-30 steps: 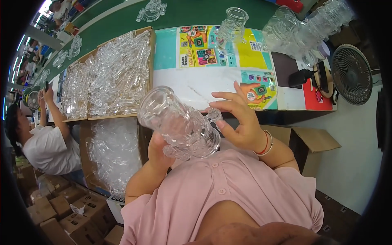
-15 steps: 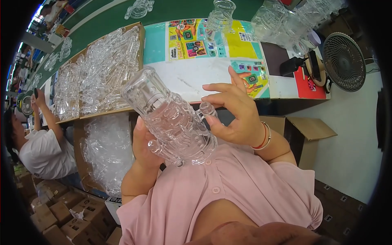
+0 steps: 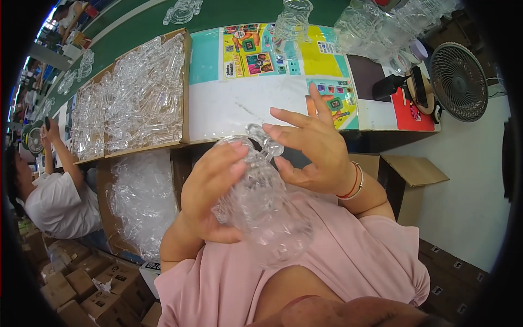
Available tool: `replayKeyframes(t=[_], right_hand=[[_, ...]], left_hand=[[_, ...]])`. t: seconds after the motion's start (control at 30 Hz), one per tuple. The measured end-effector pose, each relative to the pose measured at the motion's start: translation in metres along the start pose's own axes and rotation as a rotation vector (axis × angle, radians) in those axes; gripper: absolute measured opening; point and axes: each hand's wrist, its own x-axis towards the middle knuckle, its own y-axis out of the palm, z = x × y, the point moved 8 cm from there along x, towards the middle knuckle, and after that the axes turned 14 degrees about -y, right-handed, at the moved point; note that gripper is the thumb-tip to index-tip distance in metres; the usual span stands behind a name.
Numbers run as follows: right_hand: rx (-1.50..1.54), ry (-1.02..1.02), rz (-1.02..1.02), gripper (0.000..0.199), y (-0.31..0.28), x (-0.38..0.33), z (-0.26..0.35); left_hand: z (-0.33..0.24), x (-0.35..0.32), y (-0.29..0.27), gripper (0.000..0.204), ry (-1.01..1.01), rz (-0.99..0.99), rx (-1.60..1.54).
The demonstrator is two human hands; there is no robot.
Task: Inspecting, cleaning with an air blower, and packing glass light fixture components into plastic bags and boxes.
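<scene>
The person's left hand [image 3: 212, 191] is closed round the side of a clear jar [image 3: 272, 212], its fingers spread over the far end and its thumb lower down. The jar is tilted in front of the pink shirt [image 3: 359, 250], just short of the table edge, with its near end close to the chest and somewhat blurred. The right hand [image 3: 316, 147] pinches a small clear knob [image 3: 271, 147] between thumb and fingers, at the jar's far end; whether the knob is joined to the jar I cannot tell. The two hands are near each other but apart, and the right wrist wears bracelets [image 3: 357, 182]. Beyond them lies a white board [image 3: 245, 103] beside bright printed sheets [image 3: 261, 49], on which another clear jar stands upright. To the left, a shallow cardboard box [image 3: 186, 82] is full of small clear pieces [image 3: 144, 92], and a lower box holds clear plastic bags [image 3: 143, 201]. To the right are a heap of clear jars [image 3: 370, 32], a black bottle [image 3: 388, 88] and a dark fan [image 3: 459, 82]. At far left, a co-worker in a white shirt [image 3: 62, 210] sits at the same table.
</scene>
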Motion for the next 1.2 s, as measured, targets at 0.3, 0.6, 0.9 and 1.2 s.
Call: replayKeyframes(t=[0.3, 0.6, 0.9, 1.2], right_hand=[[0.000, -0.029, 0.020, 0.039, -0.001, -0.002, -0.001], [-0.032, 0.070, 0.055, 0.032, 0.013, -0.015, -0.030], [-0.077, 0.426, 0.039, 0.022, 0.028, -0.080, -0.090], [-0.016, 0.463, 0.094, 0.018, 0.044, -0.101, -0.097]], left_hand=[[-0.033, 0.005, 0.011, 0.056, 0.195, 0.067, 0.443], [0.008, 0.025, 0.008, 0.058, -0.071, 0.112, 0.189], [0.102, 0.098, 0.005, 0.067, -1.016, 0.716, 0.645], [0.120, 0.122, 0.066, 0.068, -0.723, 1.006, 1.104]])
